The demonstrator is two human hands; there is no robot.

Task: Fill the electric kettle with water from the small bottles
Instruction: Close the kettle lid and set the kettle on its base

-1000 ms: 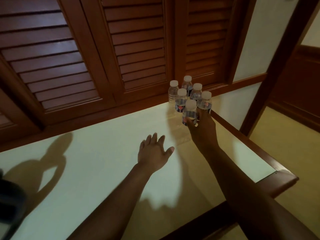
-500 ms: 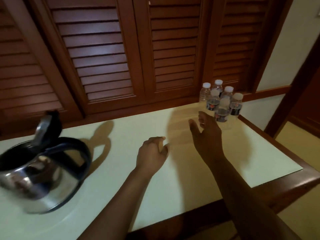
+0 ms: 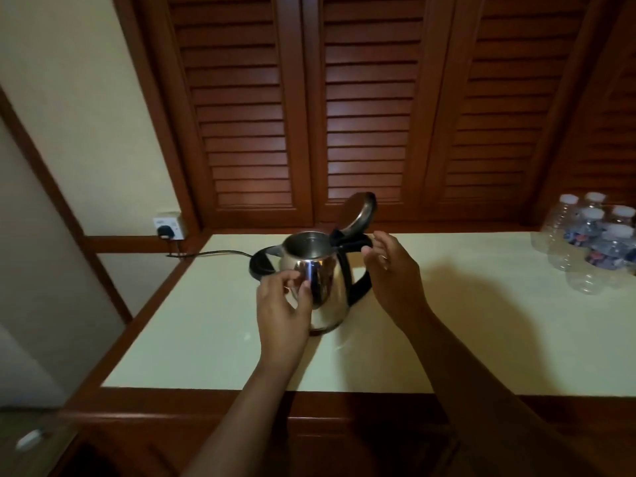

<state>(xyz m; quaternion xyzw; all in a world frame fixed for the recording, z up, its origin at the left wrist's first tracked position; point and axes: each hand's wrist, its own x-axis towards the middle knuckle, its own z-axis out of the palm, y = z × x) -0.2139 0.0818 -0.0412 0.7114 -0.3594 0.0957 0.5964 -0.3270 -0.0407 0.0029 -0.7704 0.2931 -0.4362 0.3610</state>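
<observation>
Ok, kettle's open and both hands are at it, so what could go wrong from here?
1. The kettle stands off its base, lid up; the left hand touches its slick steel side, so a nudge could tip it.
2. The bottles sit clustered at the table's far right; reaching for one may topple its neighbours.
3. The cord is plugged into the wall socket; spilled water could reach the base.

Bench (image 3: 447, 339), pale top, wooden edging: steel kettle (image 3: 327, 287) with lid raised, black base (image 3: 260, 266) behind it, corded; capped water bottles (image 3: 592, 242) clustered far right.
</observation>
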